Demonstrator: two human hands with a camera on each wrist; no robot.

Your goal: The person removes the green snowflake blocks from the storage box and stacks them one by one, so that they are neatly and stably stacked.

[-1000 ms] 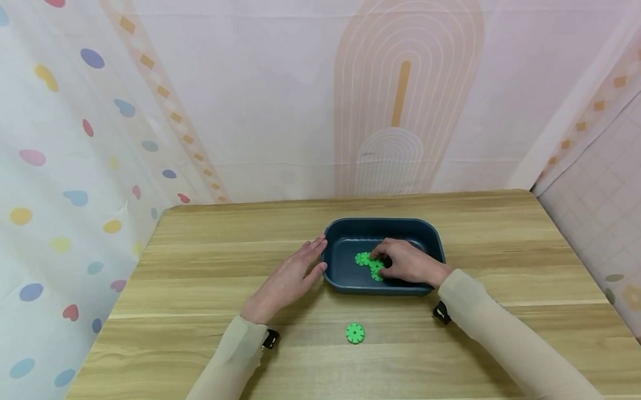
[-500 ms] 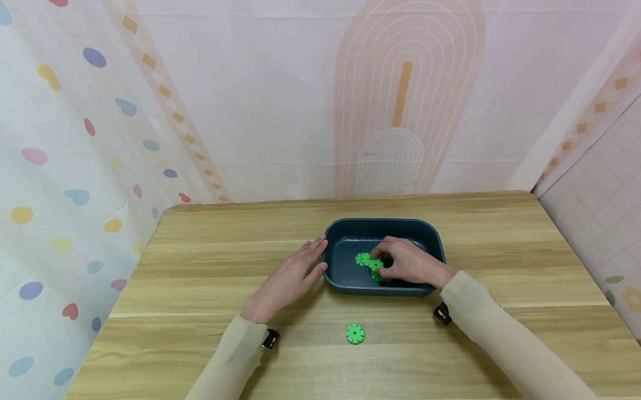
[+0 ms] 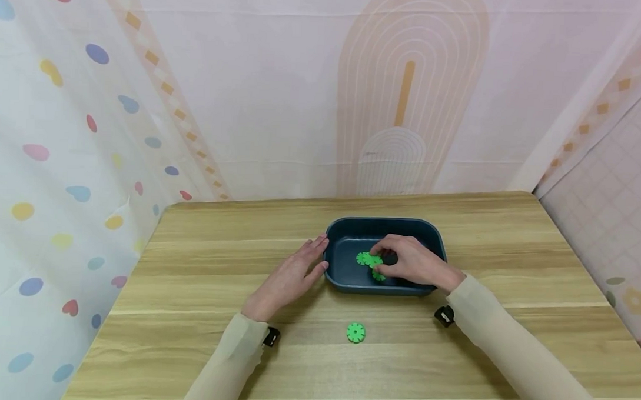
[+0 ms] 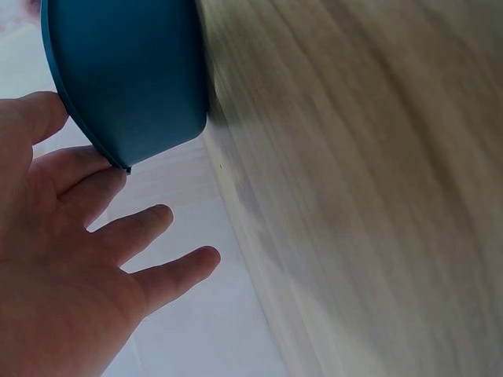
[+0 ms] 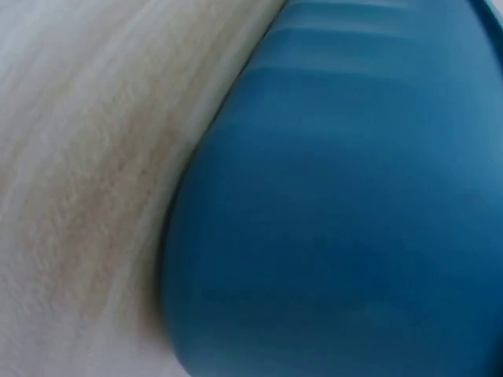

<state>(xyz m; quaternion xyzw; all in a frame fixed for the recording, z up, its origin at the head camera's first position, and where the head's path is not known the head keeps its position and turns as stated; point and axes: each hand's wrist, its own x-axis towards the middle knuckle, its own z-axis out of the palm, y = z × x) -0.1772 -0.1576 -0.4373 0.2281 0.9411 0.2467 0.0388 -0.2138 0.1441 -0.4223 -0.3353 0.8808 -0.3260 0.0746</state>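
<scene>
Closing its thumb in, the right hand (image 3: 411, 262) now pinches a green disc (image 3: 375, 262), seemingly secured; the left hand (image 3: 288, 281), fingers extended, touches the blue tray (image 3: 381, 290) at its left edge.

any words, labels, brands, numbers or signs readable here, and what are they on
None can be read: no lettering shows on the blue tray, the loose green disc or the green pieces inside.
Too small to read: a faint mark on the curtain; possibly not lettering.

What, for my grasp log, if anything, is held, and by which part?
A green disc, seemingly pinched by its edge in the right grip; the left grip only touches the tray.
</scene>
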